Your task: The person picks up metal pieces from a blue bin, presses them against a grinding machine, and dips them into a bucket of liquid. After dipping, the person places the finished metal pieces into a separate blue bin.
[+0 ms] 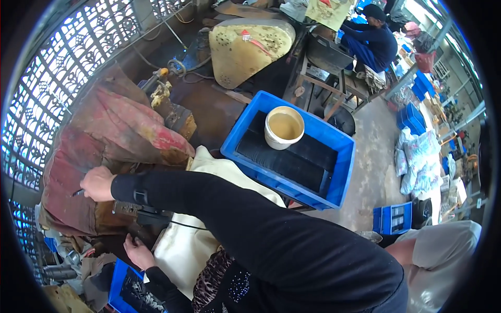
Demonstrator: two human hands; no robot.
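My right arm reaches across to the far left. There my right hand is closed, and a short dark tip sticks out of it; I cannot make out what it belongs to. Just beyond the hand hangs a stained red and brown cloth, draped over a bulky form. My left hand is lower down, its fingers apart and slightly bent, with nothing visible in them. Between my arms and body lies a cream-coloured cloth. Dark metal machine parts show below my right wrist.
A blue crate holds dark flat pieces and a white bucket of murky liquid. Beyond it stands a yellowish machine cover. Another blue crate with thin pieces sits lower left. A person in dark clothes sits at the back right.
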